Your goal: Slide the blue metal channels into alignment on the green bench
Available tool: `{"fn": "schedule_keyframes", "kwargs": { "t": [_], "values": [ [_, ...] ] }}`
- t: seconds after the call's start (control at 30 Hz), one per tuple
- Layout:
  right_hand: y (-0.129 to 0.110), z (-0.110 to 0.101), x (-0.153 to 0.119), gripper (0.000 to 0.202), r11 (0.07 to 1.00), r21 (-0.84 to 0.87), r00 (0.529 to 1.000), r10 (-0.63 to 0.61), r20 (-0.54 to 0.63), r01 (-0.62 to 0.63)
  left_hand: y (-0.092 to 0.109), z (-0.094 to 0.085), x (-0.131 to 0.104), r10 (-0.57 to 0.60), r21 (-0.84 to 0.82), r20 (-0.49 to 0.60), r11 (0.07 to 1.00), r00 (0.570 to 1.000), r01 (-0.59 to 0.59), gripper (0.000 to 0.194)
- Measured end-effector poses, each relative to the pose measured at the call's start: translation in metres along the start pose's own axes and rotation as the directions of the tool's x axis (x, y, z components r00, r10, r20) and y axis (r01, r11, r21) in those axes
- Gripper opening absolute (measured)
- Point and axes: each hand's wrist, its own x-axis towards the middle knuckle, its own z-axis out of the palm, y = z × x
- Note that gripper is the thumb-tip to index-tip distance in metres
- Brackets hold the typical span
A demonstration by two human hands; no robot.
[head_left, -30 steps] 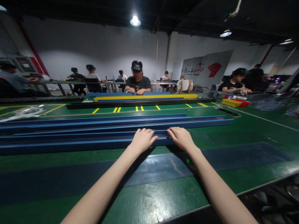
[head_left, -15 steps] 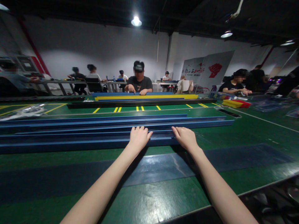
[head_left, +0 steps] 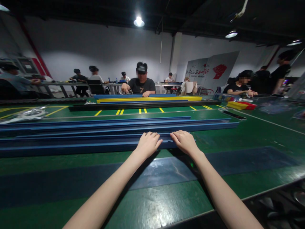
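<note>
A long blue channel strip point(head_left: 95, 143) lies crosswise on the table, its right end at my hands. My left hand point(head_left: 149, 144) is closed over this strip, fingers across its top and thumb toward the right. Close by on the right, my right hand point(head_left: 184, 142) grips the strip's end, its thumb pointing left at my other hand. The undersides of the fingers are hidden. Just beyond, more blue channel strips point(head_left: 202, 125) lie parallel.
A flat, clear bluish sheet point(head_left: 164, 173) spans the green table point(head_left: 164, 203) before me. Farther back are a black strip point(head_left: 143, 106), a yellow strip point(head_left: 152, 99), a phone point(head_left: 233, 115) and plastic bags point(head_left: 28, 113). A co-worker point(head_left: 141, 84) sits opposite.
My left hand has slid right along the blue strip, and my right hand has shifted slightly left, narrowing the gap. The opposite co-worker's one hand has moved outward, to the left in view.
</note>
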Motion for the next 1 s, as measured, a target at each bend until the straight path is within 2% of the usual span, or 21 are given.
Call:
{"fn": "schedule_keyframes", "kwargs": {
  "t": [0.17,0.4,0.53,0.63,0.77,0.87,1.0],
  "values": [
    [0.006,-0.001,0.000,0.046,0.996,-0.021,0.996,0.083,-0.013,-0.083,-0.004,-0.004,-0.001,-0.039,0.048,-0.025,0.998,0.999,0.041,0.038],
    [0.012,0.000,0.000,0.048,0.980,-0.087,0.983,0.179,-0.033,-0.181,-0.013,-0.010,0.002,-0.228,0.106,-0.056,0.967,0.972,0.233,0.044],
    [0.012,0.000,0.000,0.050,0.978,-0.078,0.981,0.193,-0.013,-0.193,-0.017,-0.011,0.003,-0.277,0.131,-0.072,0.950,0.958,0.284,0.043],
    [0.010,0.001,0.000,0.050,0.987,-0.065,0.989,0.147,-0.015,-0.148,-0.015,-0.010,0.003,-0.244,0.122,-0.084,0.960,0.966,0.254,0.040],
    [0.005,0.001,-0.001,0.046,1.000,0.001,0.999,0.027,-0.019,-0.027,-0.010,-0.006,0.003,-0.108,0.075,-0.071,0.991,0.992,0.114,0.035],
    [0.000,0.002,-0.001,0.040,0.994,0.092,0.999,-0.051,-0.014,0.052,-0.008,-0.001,0.003,-0.047,0.037,-0.058,0.998,0.997,0.050,0.033],
    [0.000,0.003,-0.001,0.033,0.983,0.163,0.996,-0.088,-0.007,0.088,-0.007,0.001,0.002,-0.005,0.013,-0.021,1.000,1.000,0.006,0.031]
  ]
}}
